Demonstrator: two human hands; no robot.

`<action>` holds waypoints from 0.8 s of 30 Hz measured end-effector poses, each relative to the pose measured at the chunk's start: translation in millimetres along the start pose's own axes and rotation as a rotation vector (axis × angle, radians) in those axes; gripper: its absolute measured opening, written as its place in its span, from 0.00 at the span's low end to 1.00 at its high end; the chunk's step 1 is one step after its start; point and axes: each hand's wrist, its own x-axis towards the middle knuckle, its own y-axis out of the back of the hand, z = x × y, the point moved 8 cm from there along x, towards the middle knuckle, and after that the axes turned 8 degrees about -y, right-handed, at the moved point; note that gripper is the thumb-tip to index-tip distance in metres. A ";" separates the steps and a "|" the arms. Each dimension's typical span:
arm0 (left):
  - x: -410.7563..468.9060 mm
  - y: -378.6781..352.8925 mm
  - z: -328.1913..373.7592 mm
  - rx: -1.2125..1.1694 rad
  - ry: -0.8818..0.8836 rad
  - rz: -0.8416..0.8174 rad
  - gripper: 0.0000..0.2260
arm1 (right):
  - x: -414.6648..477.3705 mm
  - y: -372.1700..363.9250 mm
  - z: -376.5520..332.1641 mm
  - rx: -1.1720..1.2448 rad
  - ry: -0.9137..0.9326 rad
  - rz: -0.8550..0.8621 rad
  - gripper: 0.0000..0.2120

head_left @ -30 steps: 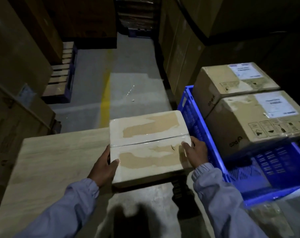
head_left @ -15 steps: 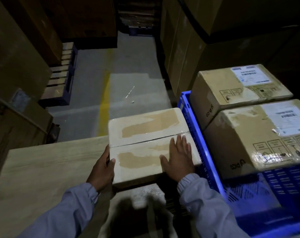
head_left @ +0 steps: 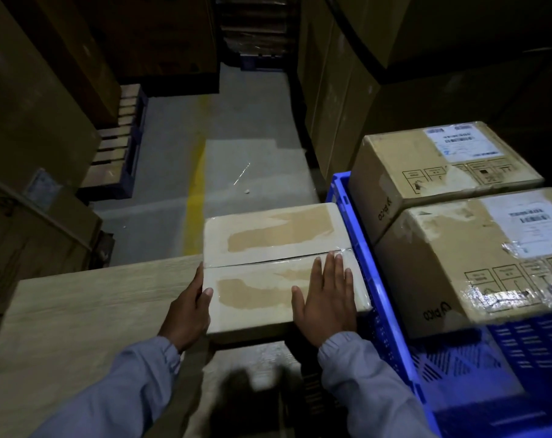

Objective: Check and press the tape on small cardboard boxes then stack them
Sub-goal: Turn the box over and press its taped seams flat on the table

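Observation:
A flat pale cardboard box [head_left: 268, 245] with glossy tape over its top seam sits at the right end of the wooden table [head_left: 78, 311], overhanging its near edge. My left hand [head_left: 187, 311] grips the box's left side, thumb on the top face. My right hand [head_left: 327, 301] lies flat and spread on the taped top near the right end, fingertips reaching the centre seam. Two brown taped cardboard boxes, one far [head_left: 426, 165] and one near [head_left: 477, 263], stand in a blue plastic crate [head_left: 357, 235] to the right.
Tall cardboard cartons [head_left: 347, 90] rise behind the crate and on the left [head_left: 25, 121]. A wooden pallet [head_left: 116, 143] lies on the concrete floor at the left, beside a yellow floor line [head_left: 195, 184]. The crate wall touches the flat box's right end.
My right hand left the box's right edge and now rests flat on the taped top, slid a little further forward. My left hand keeps its grip on the left side.

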 end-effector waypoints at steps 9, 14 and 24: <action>-39.1 -3.4 -2.9 -0.042 0.149 0.067 0.16 | 0.4 -1.5 2.0 0.007 -0.006 -0.008 0.36; -65.8 -9.1 2.2 -0.029 0.139 0.067 0.16 | -2.8 -1.1 1.3 0.026 0.002 -0.040 0.35; -107.9 -3.0 21.0 -0.005 0.066 0.014 0.11 | -81.2 -1.6 -2.1 0.043 0.146 -0.151 0.36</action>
